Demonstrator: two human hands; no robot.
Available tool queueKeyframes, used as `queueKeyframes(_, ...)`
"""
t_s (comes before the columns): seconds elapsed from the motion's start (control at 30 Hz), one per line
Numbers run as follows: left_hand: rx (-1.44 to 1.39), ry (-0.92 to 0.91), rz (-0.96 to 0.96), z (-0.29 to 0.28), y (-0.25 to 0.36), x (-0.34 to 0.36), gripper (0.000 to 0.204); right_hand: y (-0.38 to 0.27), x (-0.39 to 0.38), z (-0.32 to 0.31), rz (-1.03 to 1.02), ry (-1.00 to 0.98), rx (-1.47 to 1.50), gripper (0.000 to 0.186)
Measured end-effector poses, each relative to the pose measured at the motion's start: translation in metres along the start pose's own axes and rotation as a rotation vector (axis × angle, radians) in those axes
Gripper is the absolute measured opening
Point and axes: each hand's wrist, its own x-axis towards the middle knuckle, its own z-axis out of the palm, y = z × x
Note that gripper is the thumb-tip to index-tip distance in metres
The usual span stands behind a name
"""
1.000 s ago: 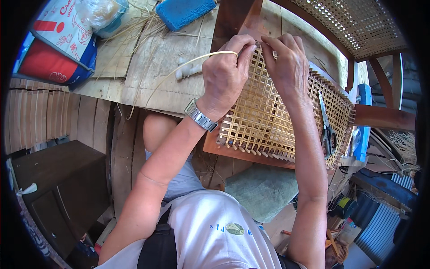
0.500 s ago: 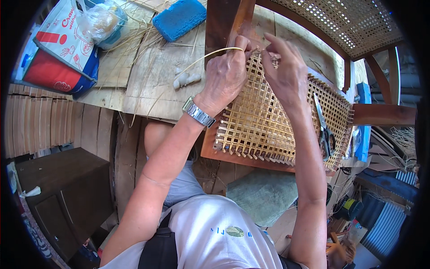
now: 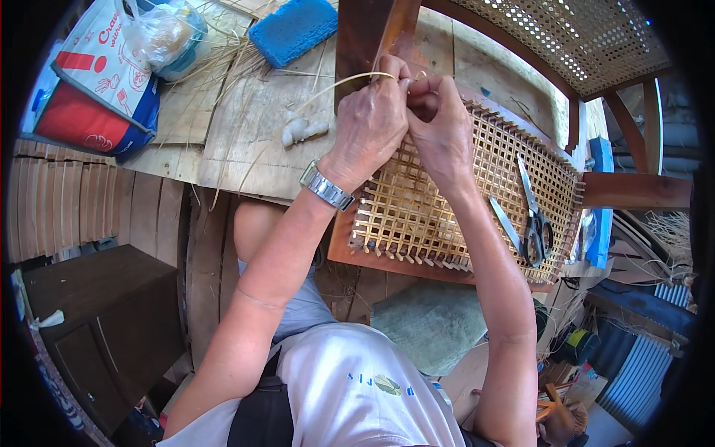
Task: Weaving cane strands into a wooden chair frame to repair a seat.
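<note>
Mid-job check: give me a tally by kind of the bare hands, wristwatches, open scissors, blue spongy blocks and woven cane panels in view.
Hands: 2 (left hand, right hand)
Wristwatch: 1
Open scissors: 1 pair
Blue spongy block: 1
Woven cane panels: 2 (lower panel, upper panel)
Total: 7

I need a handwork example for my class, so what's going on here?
A person is at work on a woven cane panel in a wooden frame. The left hand holds a pale strand at the panel's far-left corner; the right hand is close beside it, its grip hard to make out. Open scissors lie on the panel.
</note>
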Motion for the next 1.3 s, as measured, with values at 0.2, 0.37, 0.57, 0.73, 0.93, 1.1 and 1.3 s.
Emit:
queueKeyframes(0.2,-0.002,0.049,0.024,0.002,0.001,0.003,0.015,0.007,0.002,-0.004,-0.002,0.01,0.058,0.024)
queueKeyframes(0.37,0.057,-0.017,-0.04,-0.002,0.006,0.006,0.015,0.012,0.005,-0.001,-0.175,0.146,-0.176,0.022)
queueKeyframes(0.57,0.041,-0.01,-0.016,0.0,0.009,0.003,0.023,0.005,0.005,-0.011,-0.108,0.127,-0.14,0.023)
queueKeyframes(0.73,-0.003,0.105,0.211,0.006,-0.007,0.0,0.041,0.006,-0.003,-0.058,-0.148,0.159,-0.196,0.025)
queueKeyframes(0.93,0.136,-0.077,0.12,-0.005,0.0,-0.005,0.042,-0.008,0.02,-0.078,-0.019,0.103,-0.061,0.021)
queueKeyframes(1.1,0.274,-0.144,0.2,-0.013,0.012,-0.007,0.048,-0.01,0.048,-0.071,-0.17,-0.059,-0.397,0.019)
queueKeyframes(1.3,0.247,-0.168,0.142,-0.013,0.01,-0.01,0.049,-0.017,0.063,-0.052,-0.251,-0.225,-0.5,0.017)
